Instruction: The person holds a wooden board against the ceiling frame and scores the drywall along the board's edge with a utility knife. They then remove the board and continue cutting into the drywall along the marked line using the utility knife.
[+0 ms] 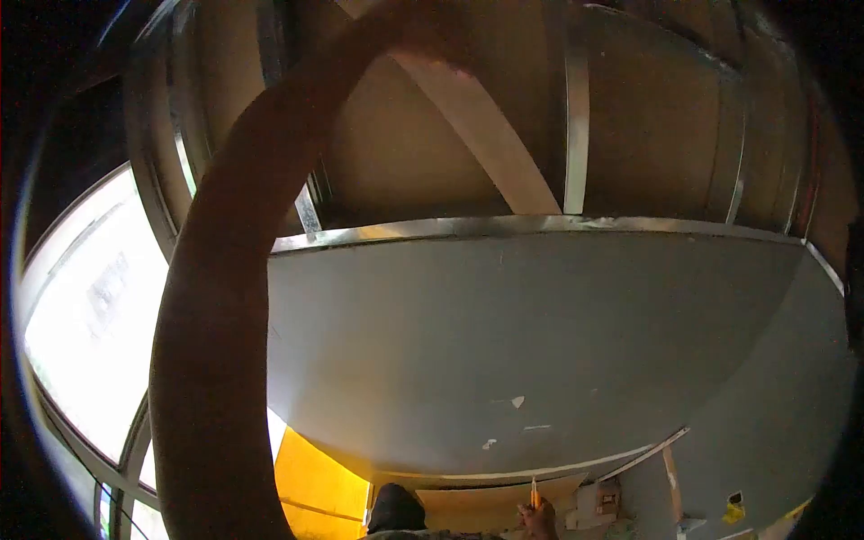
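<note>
My left arm rises large and dark up the left side of the view. At the top, my left hand (427, 36) is closed over a pale diagonal strip (495, 135) that crosses the overhead frame; its fingers are mostly in shadow. Low in the view, my right hand (539, 519) is closed around a slim orange tool (535, 495) with a thin pale tip pointing upward. The tool's exact kind is too small to make out. Beyond it stands a grey panel (558, 333) with several white marks.
Metal framing (576, 117) with brown boards lies overhead, edged by a shiny metal rail (432, 228). A bright window (90, 315) is at left, a yellow surface (315, 486) lower left. A dark rounded shape (396, 508) shows at the bottom, with cardboard boxes (596, 502) nearby.
</note>
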Action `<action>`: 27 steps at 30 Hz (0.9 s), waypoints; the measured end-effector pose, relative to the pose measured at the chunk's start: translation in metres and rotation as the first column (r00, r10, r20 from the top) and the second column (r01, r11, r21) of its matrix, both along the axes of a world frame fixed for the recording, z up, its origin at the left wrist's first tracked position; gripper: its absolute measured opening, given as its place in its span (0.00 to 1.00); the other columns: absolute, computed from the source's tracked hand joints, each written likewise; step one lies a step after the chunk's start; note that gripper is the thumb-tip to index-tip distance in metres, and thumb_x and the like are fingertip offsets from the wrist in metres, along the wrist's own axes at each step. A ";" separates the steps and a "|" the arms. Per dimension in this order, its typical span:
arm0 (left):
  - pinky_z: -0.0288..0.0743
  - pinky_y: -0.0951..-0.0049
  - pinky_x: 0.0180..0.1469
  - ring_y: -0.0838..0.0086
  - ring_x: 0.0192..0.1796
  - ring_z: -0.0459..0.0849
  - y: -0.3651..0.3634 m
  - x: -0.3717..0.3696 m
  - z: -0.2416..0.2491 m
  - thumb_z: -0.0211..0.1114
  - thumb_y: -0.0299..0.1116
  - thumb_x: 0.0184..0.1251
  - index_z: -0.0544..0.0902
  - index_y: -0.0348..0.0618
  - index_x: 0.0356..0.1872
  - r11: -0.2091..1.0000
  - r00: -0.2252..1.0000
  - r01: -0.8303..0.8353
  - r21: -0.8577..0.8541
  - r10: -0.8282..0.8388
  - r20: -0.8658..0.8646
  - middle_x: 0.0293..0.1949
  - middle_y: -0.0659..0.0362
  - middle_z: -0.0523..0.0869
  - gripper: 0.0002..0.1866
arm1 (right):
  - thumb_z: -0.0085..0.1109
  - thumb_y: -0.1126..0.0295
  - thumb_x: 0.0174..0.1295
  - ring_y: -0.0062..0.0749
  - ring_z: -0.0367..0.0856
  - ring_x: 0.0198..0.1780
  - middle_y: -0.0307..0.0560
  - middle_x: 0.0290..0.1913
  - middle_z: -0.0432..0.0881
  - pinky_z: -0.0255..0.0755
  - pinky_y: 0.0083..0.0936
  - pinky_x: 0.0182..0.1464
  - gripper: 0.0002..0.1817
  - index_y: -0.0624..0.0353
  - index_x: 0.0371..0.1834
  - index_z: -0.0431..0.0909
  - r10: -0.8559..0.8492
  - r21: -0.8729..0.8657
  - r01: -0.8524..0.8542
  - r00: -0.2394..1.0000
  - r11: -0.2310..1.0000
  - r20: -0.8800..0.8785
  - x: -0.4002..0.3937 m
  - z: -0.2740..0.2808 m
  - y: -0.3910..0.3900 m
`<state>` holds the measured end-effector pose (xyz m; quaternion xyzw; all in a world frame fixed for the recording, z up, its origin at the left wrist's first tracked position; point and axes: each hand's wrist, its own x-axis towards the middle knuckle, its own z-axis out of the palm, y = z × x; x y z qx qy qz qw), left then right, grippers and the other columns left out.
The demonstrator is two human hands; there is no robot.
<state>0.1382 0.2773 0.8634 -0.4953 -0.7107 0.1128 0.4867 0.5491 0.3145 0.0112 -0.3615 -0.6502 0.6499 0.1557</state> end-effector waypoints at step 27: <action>0.62 0.38 0.75 0.53 0.68 0.78 -0.162 0.060 -0.228 0.82 0.47 0.54 0.85 0.51 0.58 0.774 0.771 0.599 0.207 -0.627 0.111 0.63 0.52 0.82 0.29 | 0.67 0.63 0.68 0.30 0.77 0.21 0.43 0.28 0.79 0.75 0.34 0.23 0.20 0.56 0.58 0.71 0.255 -0.054 -0.250 0.960 0.967 0.117 -0.055 -0.048 0.013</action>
